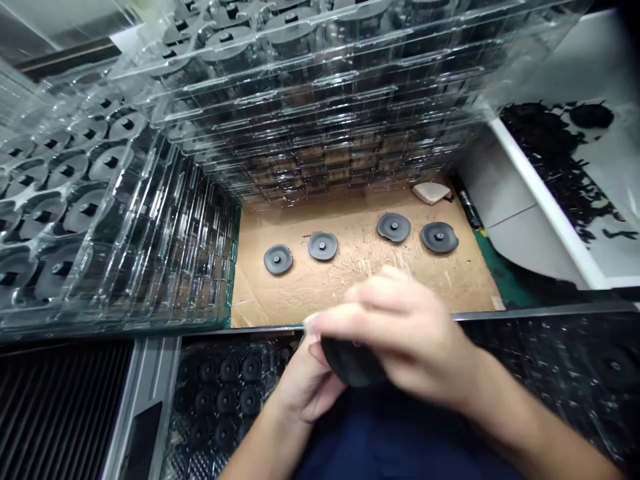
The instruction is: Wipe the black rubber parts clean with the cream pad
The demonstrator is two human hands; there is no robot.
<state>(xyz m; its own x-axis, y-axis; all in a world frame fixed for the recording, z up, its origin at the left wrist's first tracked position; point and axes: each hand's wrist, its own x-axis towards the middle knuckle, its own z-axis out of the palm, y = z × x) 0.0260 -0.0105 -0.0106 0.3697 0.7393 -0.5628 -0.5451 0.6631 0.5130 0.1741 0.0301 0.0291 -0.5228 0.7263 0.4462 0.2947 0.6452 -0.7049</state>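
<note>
A dark, rounded rubber part (353, 363) is held up between my two hands, in front of the workbench edge. My left hand (315, 390) closes on its left side, with the thumb and fingers against it. Over its top and right side lies my right hand (410, 327), fingers curled and smeared by motion; whether a small tool is in it I cannot tell. Beyond the hands, grey disc parts with raised centre hubs lie on the cardboard: a left disc (278, 259), a second disc (323, 246), a third disc (394, 227) and a right disc (439, 237).
Tall stacks of clear plastic trays stand at the left (120, 220) and back (340, 93), filled with similar discs. A white bin (543, 200) at right holds black scraps. A pale folded pad (431, 193) lies at the cardboard's (350, 293) back right. Below the bench is another tray of discs (227, 387).
</note>
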